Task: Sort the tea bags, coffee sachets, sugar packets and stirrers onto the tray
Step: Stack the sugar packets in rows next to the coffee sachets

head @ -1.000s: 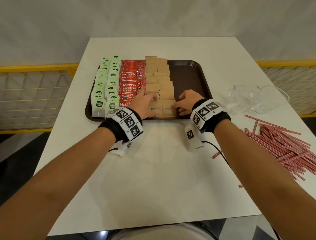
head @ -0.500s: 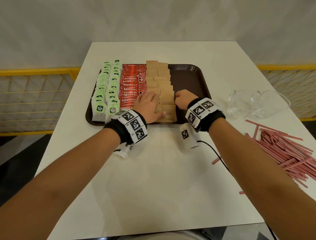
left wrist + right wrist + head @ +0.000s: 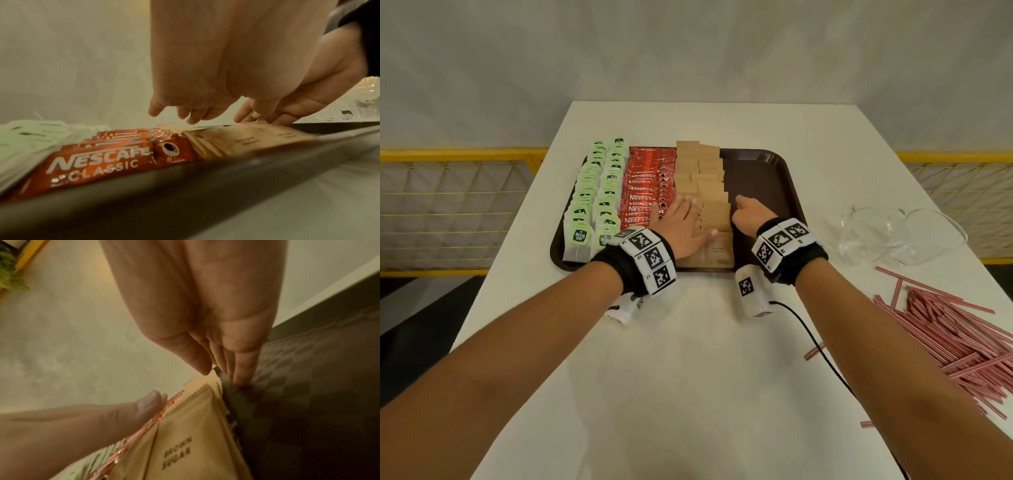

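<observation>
Sugar packets (image 3: 705, 192) are lying between your two hands on the tray (image 3: 763, 178). Your left hand (image 3: 683, 228) is resting flat on them, fingers straight; your right hand (image 3: 748, 216) is pressing straight fingers against their outer edge, gripping nothing. Tea bags (image 3: 594, 195) and coffee sachets (image 3: 643, 186), left of your left hand, are already lying in rows. Stirrers (image 3: 955, 339), well right of your right hand, are still waiting on the table (image 3: 688, 377).

Head view: even, soft indoor light, sharp at centre, wide-angle bowing at edges (forearms stretched). Faint shadows on the surface (image 3: 688, 359). Wrist views: dim, warm yellow cast, motion blur; tray (image 3: 185, 186) rim out of focus.
</observation>
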Tool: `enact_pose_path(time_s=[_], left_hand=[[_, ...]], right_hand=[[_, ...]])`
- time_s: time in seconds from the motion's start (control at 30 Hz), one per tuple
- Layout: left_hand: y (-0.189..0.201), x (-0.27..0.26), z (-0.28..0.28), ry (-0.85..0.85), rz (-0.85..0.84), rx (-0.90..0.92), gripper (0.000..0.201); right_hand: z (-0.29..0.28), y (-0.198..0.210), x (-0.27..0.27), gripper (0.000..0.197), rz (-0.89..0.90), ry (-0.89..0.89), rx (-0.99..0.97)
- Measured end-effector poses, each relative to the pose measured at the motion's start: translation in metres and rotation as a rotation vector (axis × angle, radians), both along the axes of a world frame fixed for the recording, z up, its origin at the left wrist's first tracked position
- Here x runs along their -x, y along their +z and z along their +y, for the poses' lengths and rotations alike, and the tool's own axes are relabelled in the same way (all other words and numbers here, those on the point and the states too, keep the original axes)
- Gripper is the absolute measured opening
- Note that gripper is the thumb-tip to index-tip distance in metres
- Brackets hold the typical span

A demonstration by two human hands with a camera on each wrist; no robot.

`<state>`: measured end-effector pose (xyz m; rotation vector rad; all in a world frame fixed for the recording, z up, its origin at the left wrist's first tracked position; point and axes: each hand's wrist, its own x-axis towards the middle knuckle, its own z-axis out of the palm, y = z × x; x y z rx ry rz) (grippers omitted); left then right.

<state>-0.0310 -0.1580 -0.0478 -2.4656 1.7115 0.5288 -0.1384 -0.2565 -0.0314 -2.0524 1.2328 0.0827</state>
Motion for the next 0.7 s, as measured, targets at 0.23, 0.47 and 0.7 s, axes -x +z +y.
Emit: enact_pose_path(time_s=[0.23, 0.47, 0.7], left_hand=[[-0.007, -0.002, -0.006, 0.008, 0.008, -0.046, 0.077], [0.011, -0.011, -0.023, 0.049, 0.013, -0.053, 0.078], [0.042, -0.037, -0.024, 0.038, -0.028, -0.113, 0.074]], right_hand=[[-0.002, -0.005, -0.007, 0.043, -0.019, 0.054, -0.002], [-0.025, 0.005, -0.014, 0.048, -0.009, 0.037, 0.013], [-0.041, 0.022, -0.015, 0.040, 0.105, 0.176, 0.051]])
